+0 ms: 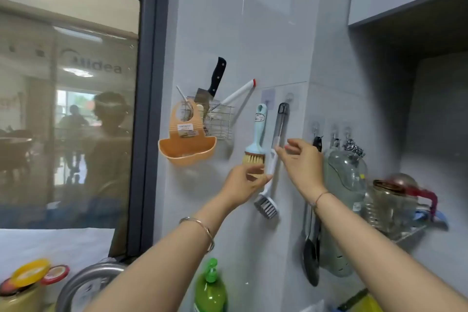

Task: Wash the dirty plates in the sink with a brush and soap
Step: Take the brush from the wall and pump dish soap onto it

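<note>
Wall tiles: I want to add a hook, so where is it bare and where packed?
Bare tile lies above the knife and the hooks, and below the orange holder, above the left forearm. Crowded: the band from the wire basket past the blue-handled brush, the long grey brush and the ladle to the glass jars.

Knife [215, 78] in wire basket [219, 122]; orange caddy [187, 152] beside.

The left grip [244, 183] holds the wall-hung white brush [266, 204] by its handle; the right grip [300, 159] has its fingertips at the handle higher up.
</note>
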